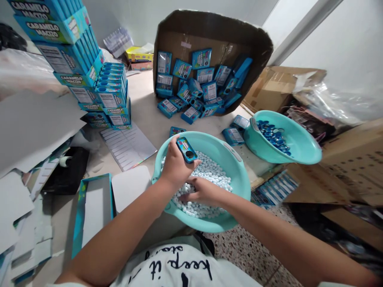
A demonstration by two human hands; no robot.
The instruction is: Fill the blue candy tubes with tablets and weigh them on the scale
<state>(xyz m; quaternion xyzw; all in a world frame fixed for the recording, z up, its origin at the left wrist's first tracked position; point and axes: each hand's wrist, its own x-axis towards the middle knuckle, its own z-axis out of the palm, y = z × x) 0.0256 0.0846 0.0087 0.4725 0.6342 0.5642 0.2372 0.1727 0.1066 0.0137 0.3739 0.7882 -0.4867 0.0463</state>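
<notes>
My left hand (174, 165) is closed around a small blue candy box (186, 149) with a dark round opening near one end, holding it tilted over the basin. Below it, my right hand (205, 192) reaches into the white candies (214, 171), its fingers apart and their tips partly buried among them. The candies lie in a turquoise plastic basin (243, 181) at the table's front edge. Another blue candy box (177, 131) lies just behind the basin's rim, partly hidden.
A cardboard box (215, 30) on its side holds many blue boxes. Stacked display cartons (86, 79) stand at left. A second turquoise basin (305, 145) at right contains blue round caps (273, 135). An open tray (95, 203) and cardboard sheets (32, 123) lie left.
</notes>
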